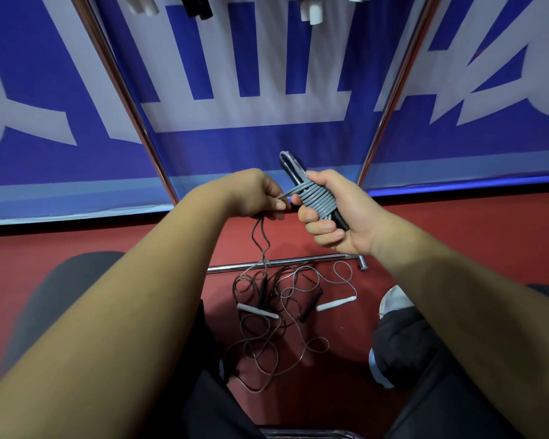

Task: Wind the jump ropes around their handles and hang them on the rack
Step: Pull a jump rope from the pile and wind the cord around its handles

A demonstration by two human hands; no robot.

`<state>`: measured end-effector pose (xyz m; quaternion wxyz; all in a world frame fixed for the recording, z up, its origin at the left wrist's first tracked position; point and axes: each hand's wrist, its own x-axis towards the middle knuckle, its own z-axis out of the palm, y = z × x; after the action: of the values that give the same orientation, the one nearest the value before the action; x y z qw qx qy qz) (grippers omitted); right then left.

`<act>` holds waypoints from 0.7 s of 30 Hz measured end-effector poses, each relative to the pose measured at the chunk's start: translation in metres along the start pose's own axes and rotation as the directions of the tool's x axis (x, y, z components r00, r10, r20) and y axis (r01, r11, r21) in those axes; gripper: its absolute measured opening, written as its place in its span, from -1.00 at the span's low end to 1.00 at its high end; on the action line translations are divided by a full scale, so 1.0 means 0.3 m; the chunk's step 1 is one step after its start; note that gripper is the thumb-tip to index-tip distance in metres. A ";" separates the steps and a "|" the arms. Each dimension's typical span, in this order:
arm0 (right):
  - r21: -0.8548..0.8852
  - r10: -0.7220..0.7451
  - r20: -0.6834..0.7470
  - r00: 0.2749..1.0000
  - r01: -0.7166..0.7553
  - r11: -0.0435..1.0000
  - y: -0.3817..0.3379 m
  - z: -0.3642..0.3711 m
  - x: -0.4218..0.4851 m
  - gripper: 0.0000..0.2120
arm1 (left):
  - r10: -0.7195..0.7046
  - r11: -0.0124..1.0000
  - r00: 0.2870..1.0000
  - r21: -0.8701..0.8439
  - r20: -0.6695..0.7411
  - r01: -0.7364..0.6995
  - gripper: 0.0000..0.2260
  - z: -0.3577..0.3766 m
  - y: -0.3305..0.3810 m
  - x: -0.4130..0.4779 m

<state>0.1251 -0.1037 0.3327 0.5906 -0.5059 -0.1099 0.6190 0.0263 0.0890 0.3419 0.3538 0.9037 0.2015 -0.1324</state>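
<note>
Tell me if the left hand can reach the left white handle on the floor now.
Probably not yet: the left hand pinches the grey rope, so its grip is taken. The white handle lies in plain view below, so the way looks free.

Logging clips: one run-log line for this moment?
phase: winding | right hand: grips black handles under grey rope coils | left hand: pinches rope's free strand | floor: tangled ropes

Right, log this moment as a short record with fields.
right grip: holds black handles, grey rope coiled round them
left grip: pinches the rope's loose part, which hangs toward the floor
floor: tangle of ropes with white and black handles
rack: hung handles at the top edge
stage: winding not finished, nothing hung from this rope yet
</note>
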 end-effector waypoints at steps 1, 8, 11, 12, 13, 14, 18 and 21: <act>-0.010 0.015 0.039 0.999 -0.015 1.000 0.001 0.002 -0.007 -0.56 | 0.016 1.000 1.000 0.001 -0.017 -0.016 -0.87 0.000 0.006 0.001; -0.188 0.154 0.303 0.941 -0.099 0.977 0.038 0.003 -0.037 -0.41 | 0.151 0.976 0.988 -0.150 -0.039 -0.155 -0.76 -0.020 0.007 -0.015; -0.263 0.220 0.373 0.901 -0.125 0.957 0.058 0.004 -0.026 -0.46 | 0.185 0.913 0.982 -0.363 -0.033 -0.184 -0.77 -0.029 0.022 -0.034; -0.268 0.230 0.382 0.895 -0.131 0.954 0.061 0.006 -0.024 -0.54 | 0.191 0.897 0.980 -0.397 -0.049 -0.194 -0.81 -0.035 0.023 -0.032; -0.264 0.230 0.378 0.897 -0.134 0.955 0.062 0.010 -0.025 -0.61 | 0.204 0.886 0.977 -0.411 -0.067 -0.213 -0.84 -0.042 0.029 -0.035; -0.263 0.227 0.368 0.902 -0.133 0.956 0.061 0.010 -0.026 -0.63 | 0.210 0.878 0.973 -0.420 -0.090 -0.229 -0.84 -0.048 0.029 -0.036; -0.271 0.205 0.237 0.950 -0.138 0.953 0.065 0.008 -0.018 -0.60 | 0.236 0.879 0.953 -0.376 -0.193 -0.294 -0.81 -0.075 0.045 -0.050; -0.200 0.123 0.064 0.990 -0.108 0.974 0.062 0.006 0.006 -0.55 | 0.251 0.910 0.932 -0.265 -0.261 -0.319 -0.79 -0.089 0.053 -0.050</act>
<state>0.1127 -0.1066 0.3190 0.4963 -0.5431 -0.1631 0.6573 0.0228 0.0927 0.3760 0.4792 0.8674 0.1225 0.0547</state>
